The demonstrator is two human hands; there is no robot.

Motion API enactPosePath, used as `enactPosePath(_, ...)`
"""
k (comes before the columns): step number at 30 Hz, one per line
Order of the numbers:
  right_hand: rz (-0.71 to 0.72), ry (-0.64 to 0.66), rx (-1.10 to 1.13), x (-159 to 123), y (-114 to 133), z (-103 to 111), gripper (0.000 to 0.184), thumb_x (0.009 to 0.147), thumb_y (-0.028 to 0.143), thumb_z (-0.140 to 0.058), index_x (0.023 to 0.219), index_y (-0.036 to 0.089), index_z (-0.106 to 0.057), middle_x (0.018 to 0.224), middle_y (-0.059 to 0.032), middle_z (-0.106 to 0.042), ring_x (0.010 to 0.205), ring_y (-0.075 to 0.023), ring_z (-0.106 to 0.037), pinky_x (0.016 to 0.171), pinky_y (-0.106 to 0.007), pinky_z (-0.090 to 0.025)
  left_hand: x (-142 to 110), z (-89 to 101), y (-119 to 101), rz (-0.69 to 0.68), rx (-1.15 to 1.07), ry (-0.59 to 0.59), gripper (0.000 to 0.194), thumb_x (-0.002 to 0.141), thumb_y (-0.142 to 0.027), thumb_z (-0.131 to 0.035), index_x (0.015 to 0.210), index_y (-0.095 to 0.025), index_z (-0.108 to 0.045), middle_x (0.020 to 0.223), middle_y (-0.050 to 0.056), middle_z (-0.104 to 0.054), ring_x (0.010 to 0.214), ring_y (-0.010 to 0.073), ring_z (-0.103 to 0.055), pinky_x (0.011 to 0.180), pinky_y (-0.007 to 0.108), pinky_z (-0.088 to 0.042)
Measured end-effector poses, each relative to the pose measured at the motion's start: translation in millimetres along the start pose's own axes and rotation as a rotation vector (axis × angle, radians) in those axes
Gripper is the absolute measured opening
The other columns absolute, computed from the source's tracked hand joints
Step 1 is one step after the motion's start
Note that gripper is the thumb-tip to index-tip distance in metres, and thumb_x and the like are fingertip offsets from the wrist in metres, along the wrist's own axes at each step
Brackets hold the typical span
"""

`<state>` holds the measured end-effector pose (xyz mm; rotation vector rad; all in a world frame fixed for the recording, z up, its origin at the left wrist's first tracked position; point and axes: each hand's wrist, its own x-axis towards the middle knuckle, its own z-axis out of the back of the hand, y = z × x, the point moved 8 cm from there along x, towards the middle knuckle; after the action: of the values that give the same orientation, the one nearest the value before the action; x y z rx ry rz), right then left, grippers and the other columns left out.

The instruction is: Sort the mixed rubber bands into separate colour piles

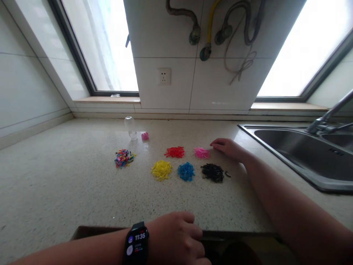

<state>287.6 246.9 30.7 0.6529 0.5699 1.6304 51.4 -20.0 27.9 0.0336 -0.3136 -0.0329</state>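
My right hand (226, 148) reaches over the counter, its fingertips drawn together at the right edge of a pile of pink rubber bands (201, 153). Whatever they pinch, if anything, is too small to see. At the counter's front edge, my left hand (176, 239) is loosely curled, knuckles up, with nothing showing in it. Small piles of red rubber bands (174, 152), yellow rubber bands (161, 170), blue rubber bands (185, 171) and black rubber bands (212, 172) lie around the pink ones. Further left sits a mixed-colour pile of rubber bands (124, 158).
A clear glass-like bottle (130, 129) stands behind the mixed pile, beside a small pink object (145, 136). One loose black band (227, 174) lies right of the black pile. A steel sink (286, 147) with a faucet (322, 123) is at the right. The tiled wall closes the back.
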Motion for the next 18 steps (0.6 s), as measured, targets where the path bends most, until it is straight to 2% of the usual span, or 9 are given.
enactPosePath(6, -0.011, 0.068, -0.011, 0.4, -5.5, -2.5, 0.037, 0.086, 0.044, -0.056, 0.103, 0.016, -0.073, 0.088, -0.0072, -0.071, 0.069, -0.0146, -0.058, 0.061, -0.027, -0.042, 1.4, -2.0, -0.2, 0.000, 0.021, -0.009, 0.013, 0.094, -0.019, -0.060, 0.082, -0.020, -0.055, 0.062, -0.006, -0.054, 0.067, 0.0149, -0.048, 0.059, 0.032, -0.035)
enactPosePath(10, 0.013, 0.086, -0.008, -1.3, -0.9, -3.9, 0.033, 0.085, 0.041, -0.058, 0.100, 0.016, -0.072, 0.087, -0.0072, -0.070, 0.070, -0.0144, -0.058, 0.061, -0.026, -0.043, 2.6, -2.6, -1.0, -0.002, 0.025, -0.005, 0.013, 0.092, -0.020, -0.062, 0.081, -0.020, -0.055, 0.060, -0.006, -0.053, 0.065, 0.0151, -0.048, 0.058, 0.032, -0.034)
enactPosePath(13, -0.024, 0.126, 0.014, -5.6, 4.0, -2.7, 0.030, 0.085, 0.040, -0.059, 0.097, 0.016, -0.070, 0.082, -0.0066, -0.068, 0.066, -0.0135, -0.057, 0.059, -0.025, -0.044, 3.9, 1.0, -2.2, -0.004, 0.033, -0.023, 0.017, 0.092, -0.020, -0.063, 0.078, -0.019, -0.053, 0.059, -0.006, -0.051, 0.064, 0.0149, -0.047, 0.057, 0.032, -0.034)
enactPosePath(16, -0.105, 0.243, 0.029, -16.2, 4.8, -3.0, 0.028, 0.084, 0.045, -0.063, 0.082, 0.017, -0.064, 0.067, -0.0026, -0.061, 0.058, -0.0119, -0.054, 0.054, -0.024, -0.045, 5.1, 3.0, -2.7, -0.007, 0.039, -0.030, 0.019, 0.091, -0.020, -0.065, 0.076, -0.019, -0.052, 0.058, -0.006, -0.051, 0.063, 0.0145, -0.046, 0.058, 0.031, -0.035)
enactPosePath(18, -0.176, 0.406, 0.076, -29.0, 3.0, -8.8, 0.036, 0.081, 0.051, -0.066, 0.071, 0.018, -0.055, 0.060, 0.0010, -0.053, 0.052, -0.0107, -0.051, 0.052, -0.025, -0.048, 5.5, 3.4, -2.8, -0.011, 0.044, -0.035, 0.021, 0.089, -0.020, -0.067, 0.075, -0.019, -0.051, 0.058, -0.007, -0.050, 0.062, 0.0142, -0.046, 0.057, 0.031, -0.034)
